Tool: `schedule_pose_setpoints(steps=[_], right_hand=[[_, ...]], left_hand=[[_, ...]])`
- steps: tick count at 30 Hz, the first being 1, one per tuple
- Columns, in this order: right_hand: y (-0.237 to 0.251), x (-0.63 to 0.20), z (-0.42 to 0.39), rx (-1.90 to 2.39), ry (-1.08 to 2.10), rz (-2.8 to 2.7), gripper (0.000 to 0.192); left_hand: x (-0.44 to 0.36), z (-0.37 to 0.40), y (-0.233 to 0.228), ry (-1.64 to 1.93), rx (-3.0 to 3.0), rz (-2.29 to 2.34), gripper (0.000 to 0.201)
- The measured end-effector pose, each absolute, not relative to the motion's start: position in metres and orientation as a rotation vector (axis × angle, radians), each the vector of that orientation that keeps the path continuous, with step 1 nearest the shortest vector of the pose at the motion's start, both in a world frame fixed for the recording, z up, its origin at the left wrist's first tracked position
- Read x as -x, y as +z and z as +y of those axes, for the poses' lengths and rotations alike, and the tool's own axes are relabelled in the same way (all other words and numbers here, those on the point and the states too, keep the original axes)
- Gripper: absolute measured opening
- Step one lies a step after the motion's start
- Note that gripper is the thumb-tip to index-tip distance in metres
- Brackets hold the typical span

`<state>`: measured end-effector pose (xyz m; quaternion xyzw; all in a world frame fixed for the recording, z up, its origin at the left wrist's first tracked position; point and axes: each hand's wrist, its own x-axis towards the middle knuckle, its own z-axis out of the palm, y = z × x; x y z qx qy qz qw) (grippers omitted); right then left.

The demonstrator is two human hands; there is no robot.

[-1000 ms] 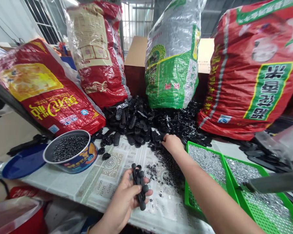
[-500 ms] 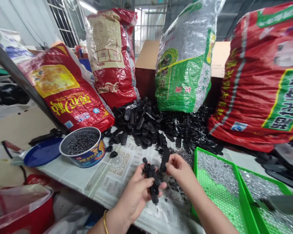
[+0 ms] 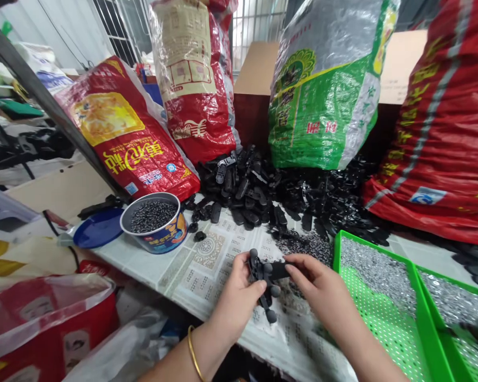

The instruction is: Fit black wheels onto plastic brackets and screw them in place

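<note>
Black parts (image 3: 261, 268) make a small bunch in my left hand (image 3: 242, 292), with the thumb laid over them and most finger ends hidden behind. From far off, I look down past both arms at the counter (image 3: 178, 271). My right hand (image 3: 322, 284) pinches a flat part (image 3: 279, 271) by one end, and its other end reaches the bunch; I can't be sure the two touch. I think the step now is fitting this part to the bunch, or maybe just adding it to the handful. The next move, I'd guess, calls for a steady left hand and a small, careful push from the right. Both hands hang over the near side of the counter and face each other, arms coming up from the bottom. A gold bangle (image 3: 194, 353) rings the left arm. The right fingers curl inward, near the green tray (image 3: 382, 313). A heap (image 3: 250, 199) of parts lies beyond.
</note>
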<state>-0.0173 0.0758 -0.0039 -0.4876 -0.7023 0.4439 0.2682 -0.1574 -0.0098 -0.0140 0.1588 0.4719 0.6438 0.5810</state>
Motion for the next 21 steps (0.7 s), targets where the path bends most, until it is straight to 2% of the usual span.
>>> schedule_pose_setpoints(steps=[5, 8, 13, 16, 21], right_hand=[[-0.012, 0.006, 0.061, 1.459, 1.444, -1.298, 0.040], [-0.015, 0.016, 0.040, 1.374, 1.518, -1.062, 0.037], [-0.016, 0.047, 0.019, 1.257, 1.617, -1.080, 0.026], [-0.019, 0.057, 0.019, 1.245, 1.617, -1.063, 0.025], [-0.028, 0.060, 0.020, 1.247, 1.588, -1.058, 0.026]], left_hand=[[0.162, -0.008, -0.016, 1.586, -0.337, 1.189, 0.051], [0.161, -0.007, -0.021, 1.633, -0.337, 1.205, 0.053], [0.150, -0.006, -0.027, 1.699, -0.288, 1.178, 0.055], [0.148, -0.009, -0.025, 1.704, -0.246, 1.142, 0.048], [0.150, -0.016, -0.020, 1.754, -0.264, 1.018, 0.049]])
